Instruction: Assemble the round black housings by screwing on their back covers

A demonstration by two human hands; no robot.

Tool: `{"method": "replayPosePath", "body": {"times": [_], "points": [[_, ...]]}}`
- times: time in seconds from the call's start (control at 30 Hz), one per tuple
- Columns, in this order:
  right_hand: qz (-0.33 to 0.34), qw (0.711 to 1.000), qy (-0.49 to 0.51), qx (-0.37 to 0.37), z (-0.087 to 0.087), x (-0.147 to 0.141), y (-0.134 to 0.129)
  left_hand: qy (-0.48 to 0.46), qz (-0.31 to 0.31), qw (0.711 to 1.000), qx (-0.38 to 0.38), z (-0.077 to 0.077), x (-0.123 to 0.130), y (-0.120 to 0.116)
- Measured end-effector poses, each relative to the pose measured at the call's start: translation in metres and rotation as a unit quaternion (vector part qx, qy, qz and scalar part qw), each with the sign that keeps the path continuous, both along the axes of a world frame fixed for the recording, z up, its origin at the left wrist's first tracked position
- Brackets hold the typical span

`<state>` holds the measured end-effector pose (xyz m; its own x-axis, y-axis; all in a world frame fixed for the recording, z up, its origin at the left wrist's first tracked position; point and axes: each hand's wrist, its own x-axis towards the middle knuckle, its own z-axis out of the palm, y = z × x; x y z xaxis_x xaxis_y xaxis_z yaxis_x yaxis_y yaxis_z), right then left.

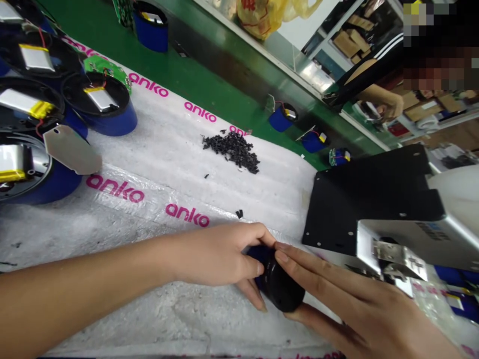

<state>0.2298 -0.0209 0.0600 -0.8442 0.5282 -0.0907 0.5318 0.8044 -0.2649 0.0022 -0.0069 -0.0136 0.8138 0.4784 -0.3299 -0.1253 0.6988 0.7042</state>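
Observation:
Between my two hands is a round blue housing with a black cap (283, 285), tilted on its side just above or on the white covering. My left hand (224, 254) wraps round its blue side, with the thumb by the edge of the cap. The fingers of my right hand (348, 294) lie along the upper rim of the black cap, and its thumb is under the lower edge. Small pale marks show on the cap's side. Beyond my hands a heap of small black pieces (235, 149) lies on the white anko-printed sheet (168, 164).
At left stand several blue housings (114, 119) with silver battery packs and circuit boards. More blue housings (283, 119) stand on the green surface (209, 75). A black metal machine (366, 199) is at right. Another person's hand (387, 102) shows at upper right.

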Motion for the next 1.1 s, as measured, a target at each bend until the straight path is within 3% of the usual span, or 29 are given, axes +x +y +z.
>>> {"method": "replayPosePath", "body": {"times": [0.17, 0.23, 0.37, 0.5, 0.57, 0.6, 0.63, 0.7, 0.73, 0.77, 0.9, 1.0, 1.1], "points": [[-0.018, 0.999, -0.017, 0.024, 0.001, -0.003, -0.005, -0.007, -0.013, 1.000, 0.025, 0.000, -0.005, -0.002], [-0.045, 0.998, -0.013, 0.050, -0.001, -0.004, -0.007, 0.006, -0.006, 0.996, 0.089, 0.003, -0.007, -0.006], [-0.083, 0.990, -0.006, 0.113, -0.005, -0.007, -0.013, 0.124, 0.044, 0.966, 0.225, 0.012, 0.001, -0.019], [-0.111, 0.989, 0.049, 0.084, -0.011, -0.004, -0.034, 0.174, 0.088, 0.964, 0.178, 0.015, 0.021, -0.028], [-0.155, 0.973, 0.139, 0.098, -0.019, 0.008, -0.049, 0.179, 0.080, 0.971, 0.133, 0.014, 0.027, -0.028], [-0.221, 0.943, 0.205, 0.141, -0.025, 0.018, -0.056, 0.188, 0.074, 0.973, 0.115, 0.013, 0.028, -0.027], [-0.308, 0.888, 0.273, 0.204, -0.030, 0.030, -0.061, 0.199, 0.068, 0.972, 0.104, 0.012, 0.029, -0.027], [-0.493, 0.724, 0.365, 0.316, -0.040, 0.058, -0.067, 0.219, 0.062, 0.969, 0.097, 0.010, 0.028, -0.025], [-0.562, 0.655, 0.375, 0.337, -0.044, 0.073, -0.066, 0.230, 0.063, 0.966, 0.099, 0.010, 0.028, -0.024], [-0.610, 0.618, 0.371, 0.328, -0.047, 0.087, -0.064, 0.240, 0.065, 0.963, 0.101, 0.009, 0.027, -0.024], [-0.691, 0.604, 0.366, 0.152, -0.059, 0.129, -0.049, 0.248, 0.065, 0.960, 0.111, 0.007, 0.026, -0.023], [-0.667, 0.590, 0.452, 0.059, -0.064, 0.135, -0.045, 0.242, 0.061, 0.962, 0.111, 0.008, 0.025, -0.020], [-0.598, 0.550, 0.580, 0.054, -0.057, 0.126, -0.055, 0.253, 0.048, 0.960, 0.114, 0.011, 0.025, -0.013]]}}
